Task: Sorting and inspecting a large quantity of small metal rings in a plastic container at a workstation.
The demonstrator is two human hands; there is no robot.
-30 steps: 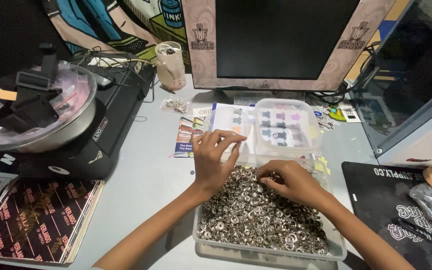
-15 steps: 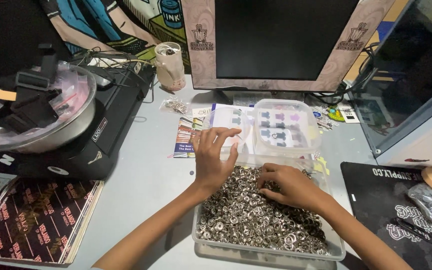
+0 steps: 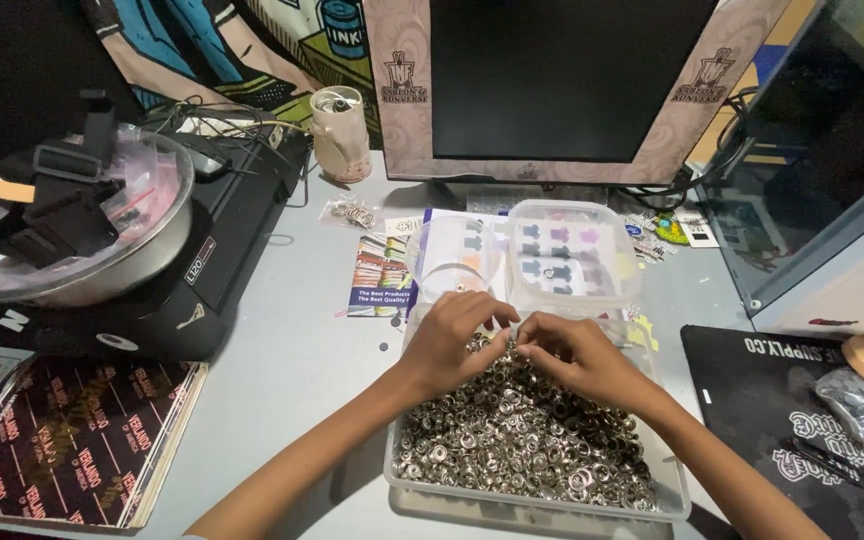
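Both hands meet over the far end of a clear plastic tray heaped with small silver metal rings, which look like eyelets or snap parts. The tray sits on the grey surface directly in front of the person, its long axis running away from the body toward the monitor.

The left hand lies palm down on the heap, fingers curled, its fingertips drawn toward the thumb at the tray's far edge. The right hand faces it from the other side, fingers bent inward. The two sets of fingertips are nearly touching at the midline. Each hand seems to pinch something small, but the piece itself is hidden between the fingers, so I cannot tell what either one has hold of.

The rings lie directly under and toward the body from both hands, equally near to each. Just beyond the fingertips stands a lidded clear compartment box holding small coloured pieces, and beside it a round clear tub, both resting on printed leaflets. Well to the left sits a metal bowl on a black machine.
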